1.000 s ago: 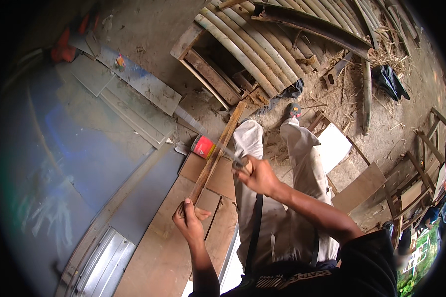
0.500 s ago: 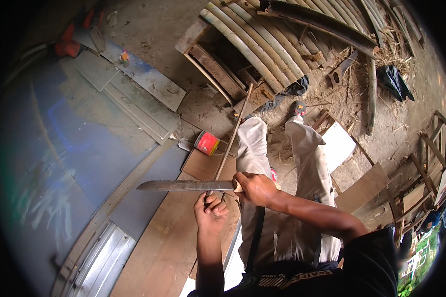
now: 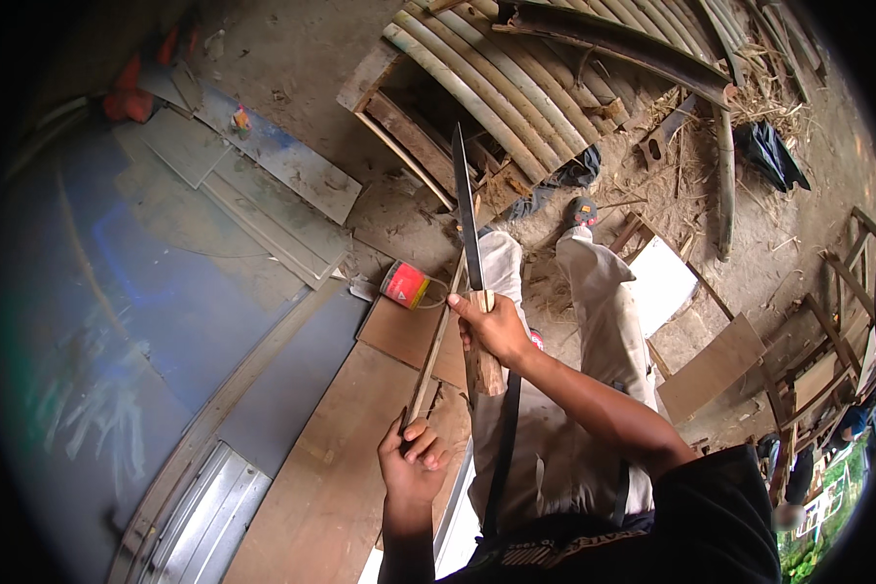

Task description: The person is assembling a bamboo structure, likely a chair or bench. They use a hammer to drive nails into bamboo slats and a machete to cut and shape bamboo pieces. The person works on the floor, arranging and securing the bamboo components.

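Observation:
My right hand point(image 3: 492, 329) is wrapped round the thick wooden handle of a machete point(image 3: 468, 219). Its long dark blade points away from me, above my left trouser leg. Close to the left of the blade lies a slim strip of wood or bamboo point(image 3: 428, 367), slanting away from me. The strip's near end is pinched in my left hand point(image 3: 416, 457), its fingers curled closed. Part of the strip's far stretch is hidden behind the blade and handle.
Bamboo poles point(image 3: 516, 107) rest over a wooden frame ahead. A red tin point(image 3: 404, 284) stands left of my knees, by plywood sheets point(image 3: 307, 467). Painted boards point(image 3: 165, 292) spread at left. To the right are a white board point(image 3: 662, 287), wooden frames point(image 3: 837, 331) and a black plastic bag point(image 3: 774, 156).
The machete has swung from lying crosswise, tip left, to pointing away from me. My right hand has turned and risen slightly. My left hand has dropped slightly nearer me, still on the strip.

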`<state>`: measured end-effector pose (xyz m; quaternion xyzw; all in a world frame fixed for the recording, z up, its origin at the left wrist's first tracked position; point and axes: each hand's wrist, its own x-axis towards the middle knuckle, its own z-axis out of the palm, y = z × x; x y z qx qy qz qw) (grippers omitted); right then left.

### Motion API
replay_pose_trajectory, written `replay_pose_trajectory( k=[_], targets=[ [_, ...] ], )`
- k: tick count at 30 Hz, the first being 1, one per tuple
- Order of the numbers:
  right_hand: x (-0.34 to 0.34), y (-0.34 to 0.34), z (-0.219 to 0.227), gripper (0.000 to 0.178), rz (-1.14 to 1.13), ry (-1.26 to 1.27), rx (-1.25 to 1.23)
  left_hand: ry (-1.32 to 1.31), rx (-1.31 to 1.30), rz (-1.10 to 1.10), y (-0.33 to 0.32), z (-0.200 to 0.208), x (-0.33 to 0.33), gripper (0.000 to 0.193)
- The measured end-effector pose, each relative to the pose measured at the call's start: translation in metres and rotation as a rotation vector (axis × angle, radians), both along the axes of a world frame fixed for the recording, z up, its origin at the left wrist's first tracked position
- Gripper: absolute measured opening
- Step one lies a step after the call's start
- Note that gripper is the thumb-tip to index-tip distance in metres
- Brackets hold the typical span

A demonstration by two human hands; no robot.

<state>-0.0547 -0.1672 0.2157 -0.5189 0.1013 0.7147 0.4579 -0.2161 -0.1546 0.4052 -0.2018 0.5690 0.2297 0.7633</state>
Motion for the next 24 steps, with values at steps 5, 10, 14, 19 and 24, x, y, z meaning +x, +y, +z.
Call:
replay_pose_trajectory(
  k=[5,10,14,19,24],
  targets=[
    [-0.009,0.0,-0.009,0.04,-0.069,0.145,0.021,-0.117,-0.117,0.07,0.003,-0.005,-0.019,0.035],
    [-0.017,0.013,-0.003,0.031,-0.161,0.236,-0.015,-0.039,-0.039,-0.102,0.009,-0.001,-0.013,0.037],
    [-0.013,0.021,0.003,0.025,-0.181,0.267,-0.057,0.644,0.272,-0.744,0.006,0.01,0.016,0.045],
    [-0.013,0.024,0.01,0.028,-0.185,0.22,-0.076,0.859,0.741,-1.323,0.013,0.014,0.031,0.038],
    [0.004,0.013,0.003,0.034,-0.13,0.187,-0.009,1.044,0.818,-1.623,0.03,0.022,0.036,0.028]
  ],
)
